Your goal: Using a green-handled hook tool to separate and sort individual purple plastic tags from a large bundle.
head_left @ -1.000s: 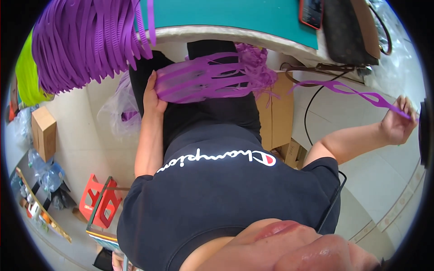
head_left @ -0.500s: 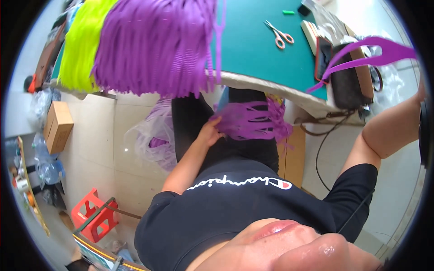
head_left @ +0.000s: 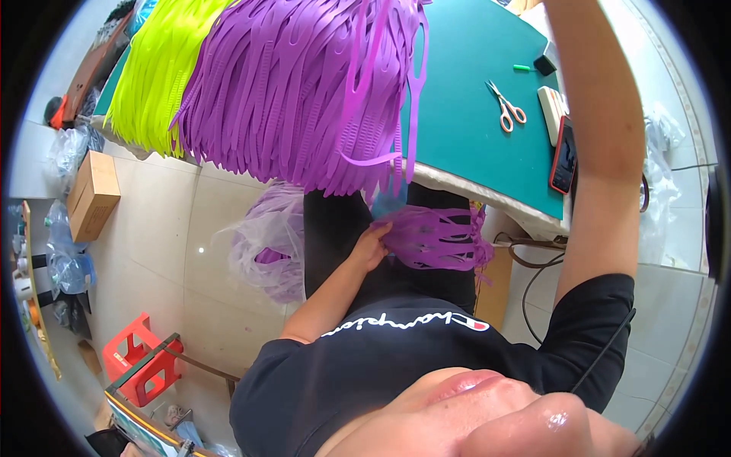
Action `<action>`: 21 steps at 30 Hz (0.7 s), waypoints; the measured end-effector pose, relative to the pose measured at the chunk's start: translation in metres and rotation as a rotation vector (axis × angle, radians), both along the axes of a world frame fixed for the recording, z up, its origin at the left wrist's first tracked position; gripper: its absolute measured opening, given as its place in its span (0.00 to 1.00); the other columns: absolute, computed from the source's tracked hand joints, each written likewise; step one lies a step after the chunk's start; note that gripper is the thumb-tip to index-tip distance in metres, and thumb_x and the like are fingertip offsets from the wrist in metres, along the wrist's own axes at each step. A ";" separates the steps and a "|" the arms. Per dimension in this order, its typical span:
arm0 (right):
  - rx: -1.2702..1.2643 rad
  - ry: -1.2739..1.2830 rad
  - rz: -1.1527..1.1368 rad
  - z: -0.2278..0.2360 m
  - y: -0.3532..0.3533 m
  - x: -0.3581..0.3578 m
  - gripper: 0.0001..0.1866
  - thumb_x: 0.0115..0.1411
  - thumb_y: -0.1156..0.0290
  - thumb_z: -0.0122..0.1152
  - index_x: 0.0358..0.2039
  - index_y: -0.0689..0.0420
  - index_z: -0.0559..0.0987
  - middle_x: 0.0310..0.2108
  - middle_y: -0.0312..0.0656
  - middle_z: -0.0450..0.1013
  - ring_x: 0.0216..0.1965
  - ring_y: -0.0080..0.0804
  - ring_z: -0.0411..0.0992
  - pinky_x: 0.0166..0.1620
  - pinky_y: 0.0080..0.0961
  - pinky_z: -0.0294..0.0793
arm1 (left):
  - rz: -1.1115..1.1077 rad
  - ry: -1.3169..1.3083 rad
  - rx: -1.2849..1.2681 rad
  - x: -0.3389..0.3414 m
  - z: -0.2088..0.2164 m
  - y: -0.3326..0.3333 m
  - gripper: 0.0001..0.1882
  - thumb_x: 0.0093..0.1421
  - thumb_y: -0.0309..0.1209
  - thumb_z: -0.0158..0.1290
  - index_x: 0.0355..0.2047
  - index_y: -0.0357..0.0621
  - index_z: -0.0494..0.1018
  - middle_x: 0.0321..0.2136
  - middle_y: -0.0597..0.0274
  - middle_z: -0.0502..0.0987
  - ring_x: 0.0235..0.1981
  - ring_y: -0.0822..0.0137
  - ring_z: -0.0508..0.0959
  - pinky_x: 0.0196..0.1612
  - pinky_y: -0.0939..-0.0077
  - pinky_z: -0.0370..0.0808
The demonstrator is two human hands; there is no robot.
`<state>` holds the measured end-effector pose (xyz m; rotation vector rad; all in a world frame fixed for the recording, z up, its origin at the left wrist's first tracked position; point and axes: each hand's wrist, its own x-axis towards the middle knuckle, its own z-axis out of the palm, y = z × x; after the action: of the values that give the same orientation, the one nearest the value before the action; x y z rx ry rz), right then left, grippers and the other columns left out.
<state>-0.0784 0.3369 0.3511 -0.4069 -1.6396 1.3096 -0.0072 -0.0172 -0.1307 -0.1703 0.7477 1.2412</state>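
Observation:
My left hand is closed on one end of a bunch of purple rubber straps, which lies across my lap with its slotted ends spread to the right. My right forearm reaches up over the table's right side, and its hand is beyond the top edge of the picture. On the table, a thick pile of purple straps hangs over the near edge. One strap with a curled end dangles in front of that pile's right side. Left of it hangs a pile of yellow-green straps.
The green tabletop carries scissors, a green marker and a phone. Below, a clear bag of purple straps stands by my leg. A cardboard box and a red stool are at the left.
My right arm has swung from the far right up over the table. The strap seen at the far right has left that spot; one with a curled end now hangs before the purple pile.

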 end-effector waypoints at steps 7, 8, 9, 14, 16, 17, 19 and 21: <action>-0.027 -0.450 0.034 -0.140 0.111 -0.018 0.07 0.53 0.72 0.66 0.27 0.57 0.75 0.26 0.40 0.74 0.30 0.33 0.76 0.33 0.28 0.79 | -0.008 -0.034 -0.022 0.008 0.016 0.004 0.17 0.61 0.31 0.54 0.51 0.51 0.68 0.47 0.65 0.74 0.50 0.66 0.73 0.51 0.63 0.68; 0.054 -0.501 0.098 -0.147 0.114 -0.018 0.07 0.55 0.70 0.64 0.27 0.55 0.73 0.26 0.41 0.75 0.29 0.33 0.76 0.32 0.27 0.78 | -0.008 -0.049 -0.013 0.010 0.019 0.003 0.18 0.60 0.31 0.54 0.51 0.51 0.68 0.47 0.65 0.74 0.51 0.66 0.72 0.52 0.63 0.67; 0.050 -0.502 0.091 -0.148 0.120 -0.013 0.07 0.55 0.70 0.64 0.27 0.55 0.73 0.26 0.41 0.75 0.29 0.33 0.76 0.32 0.27 0.78 | -0.015 -0.049 -0.015 0.011 0.022 0.004 0.18 0.60 0.31 0.54 0.51 0.51 0.68 0.47 0.65 0.74 0.51 0.66 0.72 0.52 0.63 0.67; 0.947 -1.052 -0.346 -0.144 0.021 0.000 0.05 0.59 0.71 0.58 0.30 0.57 0.74 0.29 0.40 0.74 0.28 0.28 0.72 0.33 0.28 0.74 | 0.016 0.018 0.049 0.002 0.030 -0.005 0.21 0.61 0.26 0.52 0.54 0.39 0.65 0.50 0.57 0.73 0.52 0.61 0.72 0.56 0.63 0.68; 0.896 -0.880 -0.172 -0.144 -0.003 0.031 0.10 0.55 0.68 0.63 0.24 0.58 0.72 0.25 0.39 0.70 0.24 0.29 0.69 0.32 0.29 0.70 | 0.019 -0.020 0.065 0.001 0.033 0.003 0.21 0.61 0.25 0.52 0.55 0.38 0.65 0.51 0.56 0.72 0.53 0.61 0.72 0.57 0.62 0.67; 0.864 -0.796 -0.087 -0.146 -0.020 0.048 0.13 0.54 0.67 0.66 0.22 0.58 0.71 0.23 0.39 0.69 0.22 0.29 0.67 0.32 0.30 0.69 | 0.029 -0.058 0.075 0.002 0.035 0.004 0.21 0.61 0.24 0.52 0.55 0.37 0.64 0.51 0.55 0.72 0.54 0.60 0.72 0.59 0.62 0.66; 0.750 -0.628 0.196 -0.157 -0.076 0.072 0.17 0.52 0.65 0.69 0.20 0.59 0.68 0.21 0.40 0.67 0.22 0.30 0.67 0.32 0.31 0.68 | 0.038 -0.076 0.068 0.001 0.025 0.001 0.21 0.62 0.26 0.52 0.55 0.36 0.64 0.51 0.54 0.72 0.54 0.60 0.72 0.59 0.61 0.66; 0.758 -0.682 0.372 -0.162 -0.147 0.098 0.18 0.52 0.62 0.67 0.23 0.59 0.67 0.24 0.43 0.67 0.28 0.37 0.69 0.35 0.33 0.70 | 0.049 -0.096 0.063 0.004 0.030 -0.004 0.21 0.63 0.27 0.51 0.55 0.36 0.64 0.51 0.53 0.72 0.54 0.60 0.71 0.60 0.61 0.66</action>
<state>0.0199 0.1901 0.1890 -0.0701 -2.7303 0.7100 -0.0032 -0.0210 -0.1005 -0.1961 0.6233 1.2921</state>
